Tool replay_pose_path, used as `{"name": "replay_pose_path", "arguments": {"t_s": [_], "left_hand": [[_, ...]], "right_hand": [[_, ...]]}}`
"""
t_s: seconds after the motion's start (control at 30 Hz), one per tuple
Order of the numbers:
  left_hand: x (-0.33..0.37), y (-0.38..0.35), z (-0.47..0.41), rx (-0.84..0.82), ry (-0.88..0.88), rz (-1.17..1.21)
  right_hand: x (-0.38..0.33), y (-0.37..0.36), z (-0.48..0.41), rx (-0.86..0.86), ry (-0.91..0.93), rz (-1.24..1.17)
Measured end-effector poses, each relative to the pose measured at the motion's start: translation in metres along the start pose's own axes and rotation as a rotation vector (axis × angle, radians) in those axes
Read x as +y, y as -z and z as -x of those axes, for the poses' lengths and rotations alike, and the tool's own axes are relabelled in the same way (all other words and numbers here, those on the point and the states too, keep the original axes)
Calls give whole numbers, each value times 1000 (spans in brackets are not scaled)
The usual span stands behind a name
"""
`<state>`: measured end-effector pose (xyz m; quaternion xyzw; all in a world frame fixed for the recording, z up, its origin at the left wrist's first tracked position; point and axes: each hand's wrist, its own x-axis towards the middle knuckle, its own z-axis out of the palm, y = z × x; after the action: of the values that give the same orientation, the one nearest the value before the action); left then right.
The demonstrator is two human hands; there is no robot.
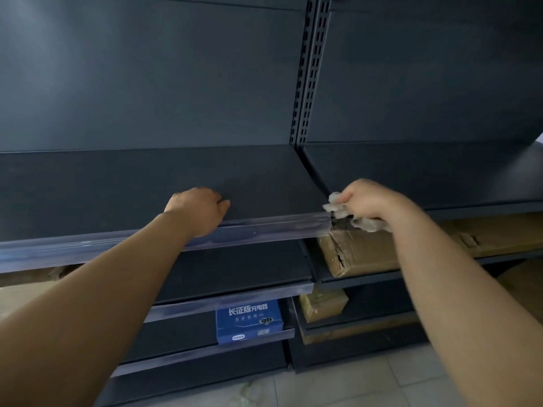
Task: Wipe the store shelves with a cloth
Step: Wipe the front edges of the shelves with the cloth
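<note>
A dark grey metal shelf (141,183) runs across the view at chest height, with a clear plastic price strip (258,230) along its front edge. My right hand (373,201) is closed around a crumpled grey-white cloth (340,211), pressed against the strip's right end where two shelf sections meet. Resting on the shelf's front edge is my left hand (198,208), fingers curled down onto the surface and holding nothing.
Lower shelves hold a blue box with white lettering (248,321), a long torn cardboard box (382,251) and a smaller brown box (321,306). A slotted upright (308,74) divides the dark back panels. Pale tiled floor (352,386) lies below.
</note>
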<state>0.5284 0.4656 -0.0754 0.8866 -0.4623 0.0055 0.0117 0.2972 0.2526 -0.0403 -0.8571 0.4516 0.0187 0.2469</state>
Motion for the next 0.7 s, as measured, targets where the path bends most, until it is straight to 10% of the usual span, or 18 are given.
{"name": "replay_pose_path", "arguments": {"t_s": [0.17,0.43,0.6,0.7], "left_hand": [[-3,2,9,-6,-2,27],[-27,-3,31,16,27,53],[-34,-5,33,-6,36,70],[-33,-3,34,-7,28,66]], "right_hand": [[1,27,42,259,16,-215],[-33,-133,47,787,31,-633],[-40,-145,45,814,280,-134],[-7,-107,36,823,124,-37]]}}
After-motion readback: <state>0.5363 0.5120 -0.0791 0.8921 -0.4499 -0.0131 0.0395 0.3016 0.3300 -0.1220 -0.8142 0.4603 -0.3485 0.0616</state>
